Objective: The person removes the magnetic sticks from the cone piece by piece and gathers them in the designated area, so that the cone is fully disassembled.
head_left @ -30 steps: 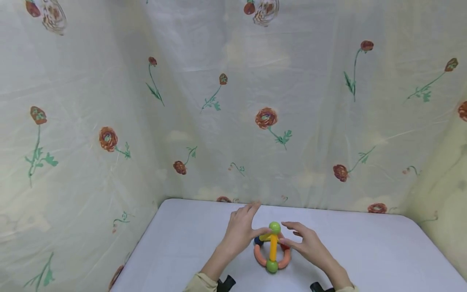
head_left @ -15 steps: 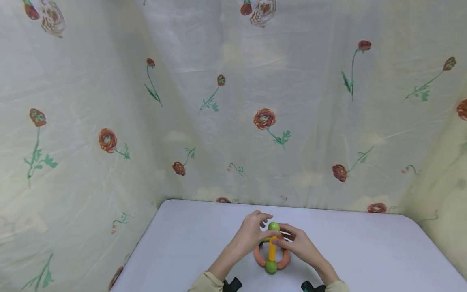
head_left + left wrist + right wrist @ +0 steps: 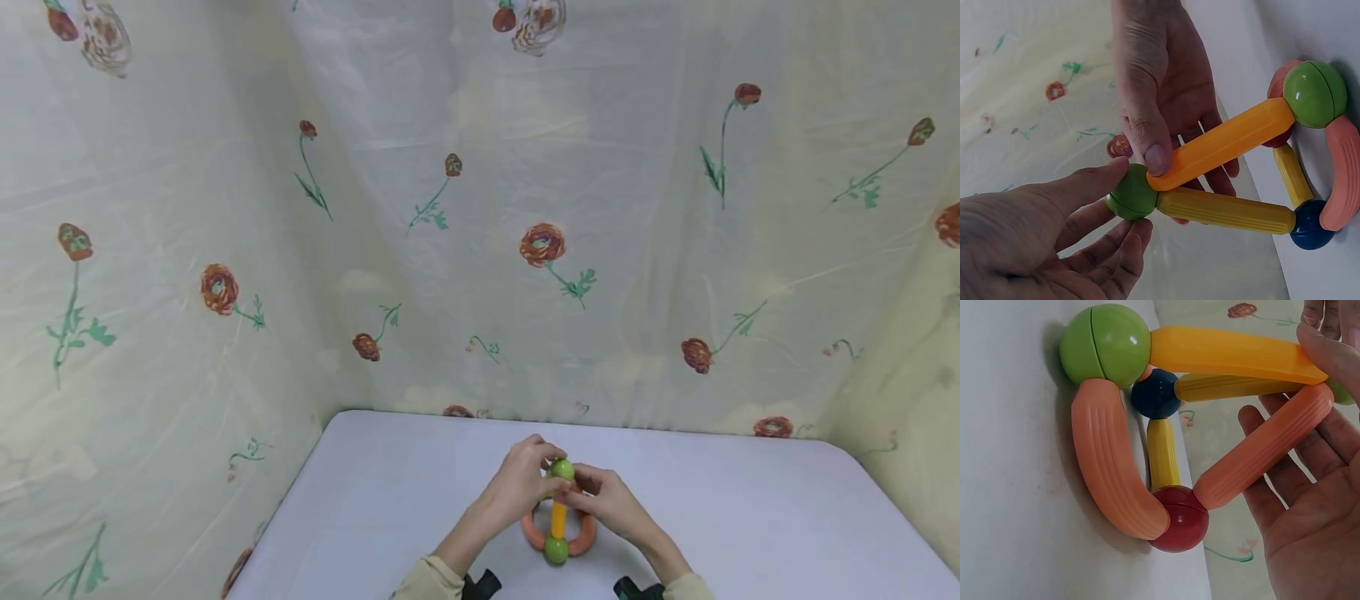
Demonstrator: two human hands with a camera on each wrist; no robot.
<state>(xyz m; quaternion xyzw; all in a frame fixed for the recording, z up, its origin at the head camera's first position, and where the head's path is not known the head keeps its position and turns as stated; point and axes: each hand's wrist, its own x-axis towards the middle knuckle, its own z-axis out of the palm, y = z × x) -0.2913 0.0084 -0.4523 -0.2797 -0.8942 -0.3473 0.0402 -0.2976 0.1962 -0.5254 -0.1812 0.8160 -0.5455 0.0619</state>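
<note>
A ball-and-stick building toy stands on the table, its ring base made of curved salmon pieces (image 3: 1107,459), a green ball (image 3: 557,550), a red ball (image 3: 1180,520), a dark blue ball (image 3: 1311,226) and a short yellow rod (image 3: 1161,453). Three straight rods lean up to a top green ball (image 3: 1132,195): orange (image 3: 1225,144), yellow (image 3: 1229,211) and salmon (image 3: 1266,447). My left hand (image 3: 512,482) pinches that top ball between thumb and fingers. With its thumb on the orange rod's upper end and fingers behind the rods, my right hand (image 3: 611,504) holds the toy close beside the ball.
The white table (image 3: 405,483) has rounded back corners. Flower-printed cloth (image 3: 637,208) hangs behind it and along both sides. Dark wrist-worn devices (image 3: 483,585) show below the hands at the front.
Both hands have come inward to the toy's top. The left fingers have curled down onto the upper green ball, and the right thumb has reached the orange rod. The toy's base stays in place.
</note>
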